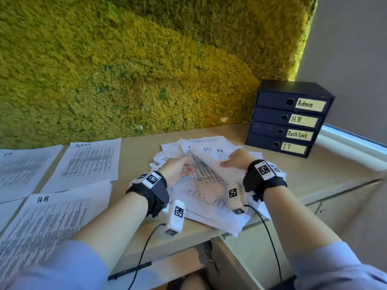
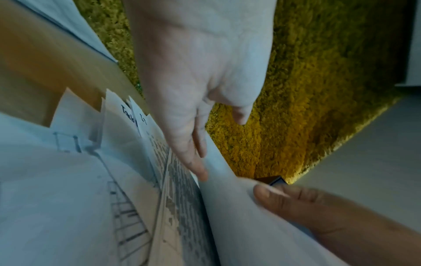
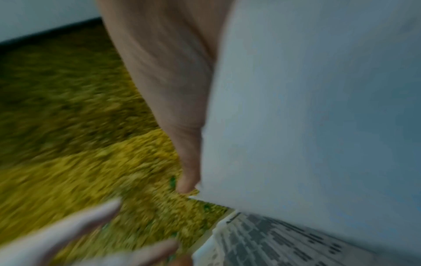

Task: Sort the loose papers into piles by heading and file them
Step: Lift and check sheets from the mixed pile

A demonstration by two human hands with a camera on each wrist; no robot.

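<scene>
A loose heap of papers lies on the middle of the desk. Both hands are at one printed sheet raised on edge above the heap. My right hand pinches its upper edge, thumb on the blank back. My left hand lies with straight fingers against the printed face. At left lie sorted piles headed IT, Task List and H.R. A dark file box at back right has drawers labelled Admin, H.R, Task List and IT.
A green moss wall rises right behind the desk. The desk's front edge runs under my wrists, with cables hanging below it. A pale sill runs past the file box on the right.
</scene>
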